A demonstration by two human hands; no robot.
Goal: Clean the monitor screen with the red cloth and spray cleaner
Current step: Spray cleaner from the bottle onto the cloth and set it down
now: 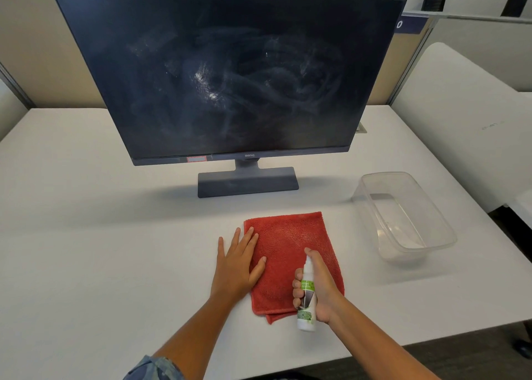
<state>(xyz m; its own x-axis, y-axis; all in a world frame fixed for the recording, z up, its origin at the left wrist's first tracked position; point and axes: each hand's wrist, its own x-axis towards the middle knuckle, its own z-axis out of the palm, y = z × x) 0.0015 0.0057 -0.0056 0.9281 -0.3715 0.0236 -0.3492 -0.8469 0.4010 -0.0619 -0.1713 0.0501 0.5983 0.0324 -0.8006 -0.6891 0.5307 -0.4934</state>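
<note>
Landmark: red cloth (pixel 290 261), folded flat on the white surface (pixel 86 235), just in front of the monitor (pixel 227 71) base.

1. Left of cloth: left hand (pixel 236 267) lies palm down, fingers spread and flat. Fingertips overlap the cloth's left edge; rest of hand is on the bare surface. Grip holds nothing; it pins the cloth only.

2. On cloth: material is soft terry/microfibre, folded to at least two layers (extra flap shows at the near edge). Judged light, limp, non-slip. It will sag if lifted by one corner, so take it as a folded pad, fingers across the top, thumb under an edge.

3. Over cloth's right-near part: right hand (pixel 319 290) is wrapped round the spray cleaner (pixel 306 296), a small white bottle w/ green label. Index finger sits on the pump head; nozzle points toward the cloth centre. Grip is closed on the bottle. Bottle judged light, rigid, smooth plastic; hold at mid-body, as shown.

4. Behind cloth: monitor screen is dark, w/ heavy smears and streaks across the centre. Panel judged fragile; wipe w/ light pressure and steady the frame, as the stand may rock.

5. Right of cloth: clear plastic tub (pixel 403 215), apart from cloth, apparently empty.

Step in hand, approx.: wetting the cloth before wiping. Wiping not yet begun.
</note>
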